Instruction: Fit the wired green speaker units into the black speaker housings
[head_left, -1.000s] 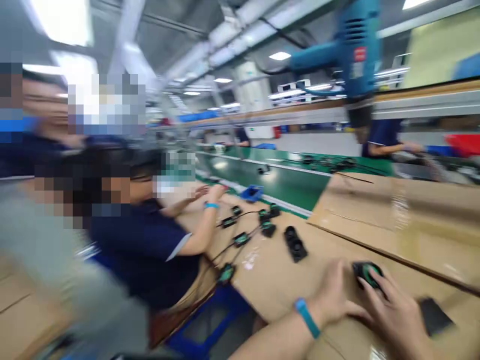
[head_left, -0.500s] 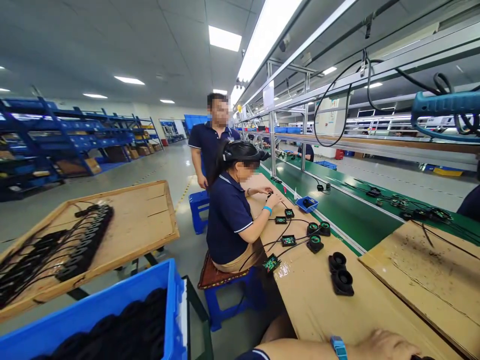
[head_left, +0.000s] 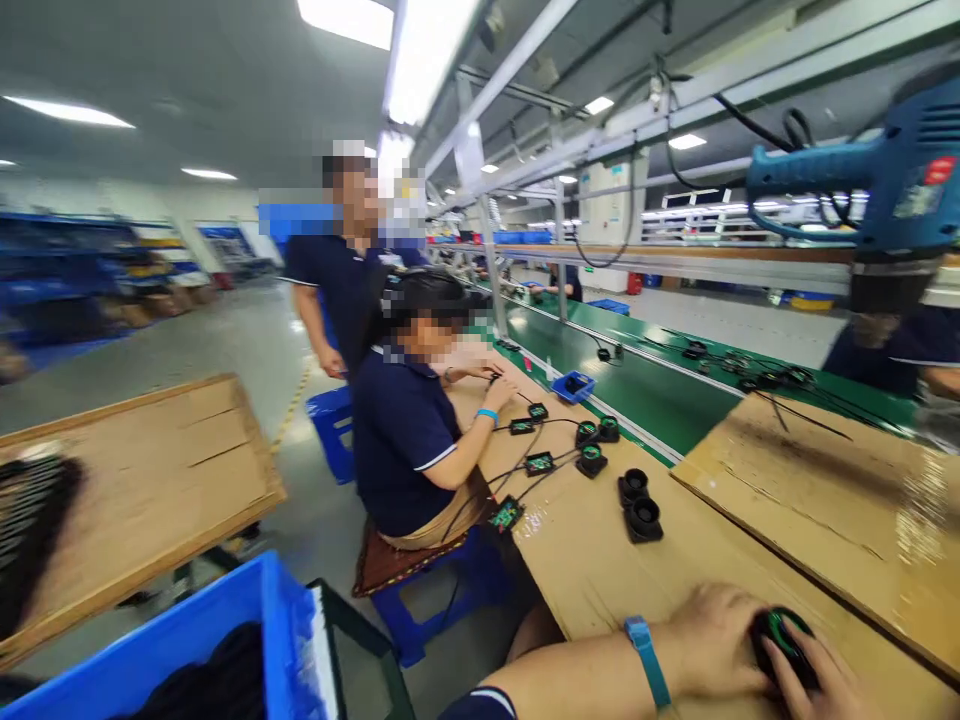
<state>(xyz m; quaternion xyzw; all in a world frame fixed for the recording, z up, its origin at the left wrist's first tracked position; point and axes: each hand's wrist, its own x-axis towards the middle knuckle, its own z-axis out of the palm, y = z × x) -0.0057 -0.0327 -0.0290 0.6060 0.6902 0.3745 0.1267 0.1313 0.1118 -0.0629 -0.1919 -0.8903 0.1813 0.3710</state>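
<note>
At the lower right, my left hand [head_left: 716, 635], with a blue wristband on its wrist, grips the left side of a round black housing [head_left: 784, 650] with a green ring inside. My right hand [head_left: 829, 675] holds the same housing from the right, its fingers over the top. Two black round-holed housings [head_left: 641, 508] sit on the cardboard-covered bench [head_left: 600, 570], ahead of my hands. Farther along lie several black housings with green boards [head_left: 591, 458] and cables.
A seated person [head_left: 412, 430] works at the bench, with another person [head_left: 330, 270] standing behind. A blue crate [head_left: 277, 620] of black parts and a wooden-edged table [head_left: 150, 480] are at left. A blue power tool [head_left: 907, 170] hangs at upper right, beyond raised cardboard [head_left: 817, 510].
The view has turned right and the bench parts have shifted left. My hands and the black housing now show more fully at the lower right.
</note>
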